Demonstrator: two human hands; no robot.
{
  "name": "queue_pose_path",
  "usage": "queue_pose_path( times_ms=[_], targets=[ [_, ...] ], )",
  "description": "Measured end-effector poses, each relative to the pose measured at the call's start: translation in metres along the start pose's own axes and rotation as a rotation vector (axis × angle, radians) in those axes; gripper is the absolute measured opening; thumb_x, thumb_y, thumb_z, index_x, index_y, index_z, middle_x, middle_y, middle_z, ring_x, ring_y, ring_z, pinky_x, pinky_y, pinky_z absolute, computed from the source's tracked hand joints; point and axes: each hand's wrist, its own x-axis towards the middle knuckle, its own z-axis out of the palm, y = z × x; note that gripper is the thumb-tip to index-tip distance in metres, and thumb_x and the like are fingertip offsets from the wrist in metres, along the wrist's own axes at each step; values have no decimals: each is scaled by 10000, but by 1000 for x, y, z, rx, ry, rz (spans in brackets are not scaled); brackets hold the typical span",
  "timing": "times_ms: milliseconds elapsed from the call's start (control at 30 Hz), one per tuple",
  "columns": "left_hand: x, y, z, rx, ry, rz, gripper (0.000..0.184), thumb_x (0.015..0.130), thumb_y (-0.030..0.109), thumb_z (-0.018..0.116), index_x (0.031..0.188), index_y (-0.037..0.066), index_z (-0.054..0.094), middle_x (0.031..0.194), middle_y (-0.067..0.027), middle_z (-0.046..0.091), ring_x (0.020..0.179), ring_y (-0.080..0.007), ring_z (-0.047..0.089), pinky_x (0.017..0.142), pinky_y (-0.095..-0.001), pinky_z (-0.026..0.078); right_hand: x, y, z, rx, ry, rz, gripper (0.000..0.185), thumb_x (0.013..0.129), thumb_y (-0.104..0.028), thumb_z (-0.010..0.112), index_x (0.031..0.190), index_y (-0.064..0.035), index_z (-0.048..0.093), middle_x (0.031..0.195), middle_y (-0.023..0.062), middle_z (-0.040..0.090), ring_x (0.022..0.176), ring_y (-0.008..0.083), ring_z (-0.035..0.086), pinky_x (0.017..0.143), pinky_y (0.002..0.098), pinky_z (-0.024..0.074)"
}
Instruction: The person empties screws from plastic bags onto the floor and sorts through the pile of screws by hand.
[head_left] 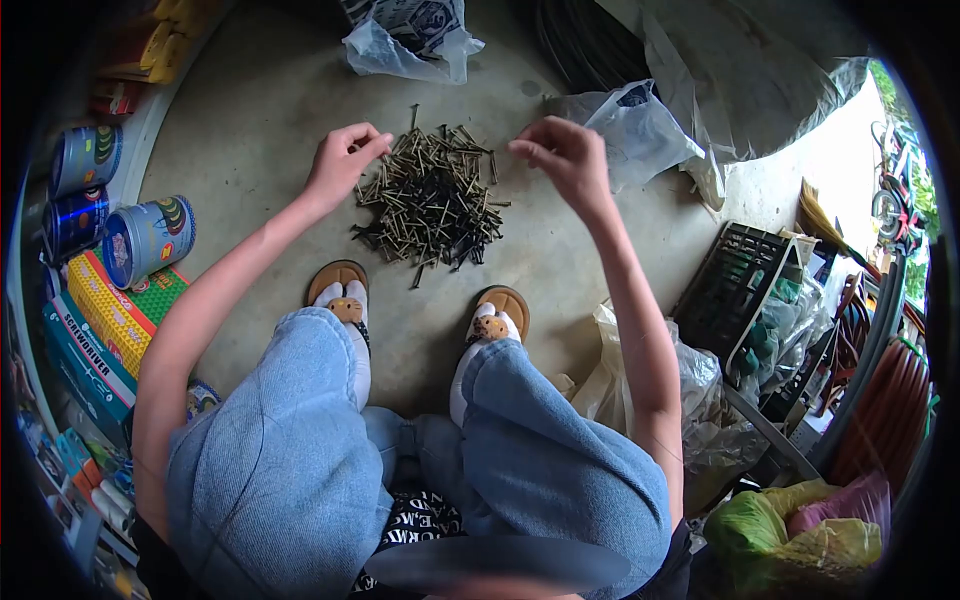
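A heap of screws or nails (pixel 430 200), brass-coloured and black, lies loose on the concrete floor in front of my feet. Beside its upper left edge is my left hand (pixel 348 165), fingers curled and thumb tip against the index finger. My right hand (pixel 568 160) hovers to the right of the heap, thumb and index finger pinched together. Whatever either pinch holds, if anything, is too small to make out. One long screw or nail (pixel 415 115) sticks out at the top of the heap, and another (pixel 493 167) lies on its right side.
Plastic bags (pixel 640 130) lie beyond my right hand, with another bag (pixel 415 45) at the top. On the left stand tins (pixel 150 240) and a screwdriver box (pixel 85 345). A black crate (pixel 735 290) leans at right. My sandalled feet (pixel 345 285) flank the heap's near side.
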Motion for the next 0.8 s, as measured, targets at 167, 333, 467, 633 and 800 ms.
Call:
queue_pose_path(
  times_ms=[167, 333, 467, 633, 800],
  targets=[
    [-32, 84, 30, -326, -364, -19, 133, 894, 152, 613, 942, 32, 582, 852, 9, 584, 757, -57, 541, 720, -210, 441, -15, -2, 37, 1015, -219, 91, 193, 850, -203, 703, 840, -55, 580, 786, -5, 614, 689, 51, 536, 609, 183, 416],
    [-39, 124, 40, 83, -103, 501, 181, 802, 82, 676, 946, 34, 576, 922, -19, 582, 810, -119, 536, 748, -258, 435, -20, -11, 60, 1215, -484, 158, 471, 858, -575, 579, 967, -126, 489, 958, -2, 530, 874, 63, 502, 679, 216, 419],
    [-12, 77, 20, 330, -77, 383, 220, 820, 125, 669, 718, -23, 542, 676, -58, 541, 735, -210, 508, 694, -300, 413, -17, 21, 66, 72, -497, 257, 481, 774, -359, 748, 1147, -132, 545, 983, 48, 520, 905, 121, 535, 738, 262, 470],
    [-43, 4, 15, 938, -50, 196, 699, 648, 408, 790, 1230, 131, 521, 1163, -163, 498, 1082, -309, 483, 867, -463, 448, -54, 36, 86, -573, -144, 43, 824, 550, -298, 843, 1283, -221, 475, 1194, 117, 459, 1131, 340, 446, 878, 441, 485],
    [-61, 10, 29, 970, -242, 18, 1032, 536, 391, 833, 1399, 145, 322, 1289, -182, 372, 1198, -381, 367, 929, -562, 402, -55, 34, 104, -596, -132, 128, 854, 545, -228, 811, 1305, -175, 424, 1219, 152, 424, 1140, 384, 425, 887, 461, 488]
  ],
)
